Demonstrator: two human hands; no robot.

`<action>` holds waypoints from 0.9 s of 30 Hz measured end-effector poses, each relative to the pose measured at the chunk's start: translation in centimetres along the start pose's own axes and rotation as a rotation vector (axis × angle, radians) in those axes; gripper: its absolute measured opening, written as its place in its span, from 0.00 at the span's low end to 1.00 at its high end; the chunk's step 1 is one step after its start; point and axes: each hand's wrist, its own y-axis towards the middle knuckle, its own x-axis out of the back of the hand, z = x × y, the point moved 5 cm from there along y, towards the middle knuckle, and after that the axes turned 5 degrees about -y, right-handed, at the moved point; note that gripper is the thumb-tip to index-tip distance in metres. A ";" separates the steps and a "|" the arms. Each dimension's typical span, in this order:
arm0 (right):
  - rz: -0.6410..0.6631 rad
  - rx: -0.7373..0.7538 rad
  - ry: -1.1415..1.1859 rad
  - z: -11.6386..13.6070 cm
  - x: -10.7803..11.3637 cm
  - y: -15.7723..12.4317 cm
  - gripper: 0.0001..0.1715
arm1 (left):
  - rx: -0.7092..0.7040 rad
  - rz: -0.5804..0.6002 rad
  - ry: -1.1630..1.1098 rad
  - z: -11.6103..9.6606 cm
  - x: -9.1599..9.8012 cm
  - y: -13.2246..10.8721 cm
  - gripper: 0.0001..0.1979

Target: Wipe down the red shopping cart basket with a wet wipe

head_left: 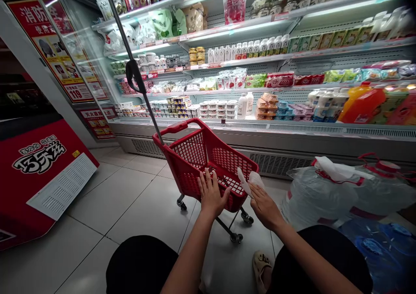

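A small red plastic shopping cart (224,153) with a lattice basket stands on wheels in front of me. My left hand (212,194) lies against the near side of the basket, fingers spread and holding nothing. At the basket's right end, my right hand (264,205) has a crumpled white tissue (245,182) in its fingers, close to the rim. Whether the tissue presses on the plastic I cannot tell. A tall grey pole with a black handle (135,77) rises from the cart's back left corner.
Behind the cart runs a refrigerated shelf unit (195,131) with dairy and drinks. Large water bottles (320,192) in clear wrap stand at the right, a white cloth (338,168) on top. A red freezer (48,172) is at the left. Grey floor tiles (130,203) lie between.
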 end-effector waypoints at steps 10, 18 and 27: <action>-0.007 0.151 0.073 8.5 2.0 -1.0 0.42 | 0.070 -0.033 -0.054 2.2 0.6 0.2 0.49; 0.020 0.268 0.058 4.8 0.3 0.5 0.47 | 0.008 0.011 -0.035 4.7 2.2 -0.7 0.45; -0.057 0.120 -0.022 3.7 0.1 1.8 0.43 | -0.007 0.007 -0.038 5.0 2.3 -0.8 0.45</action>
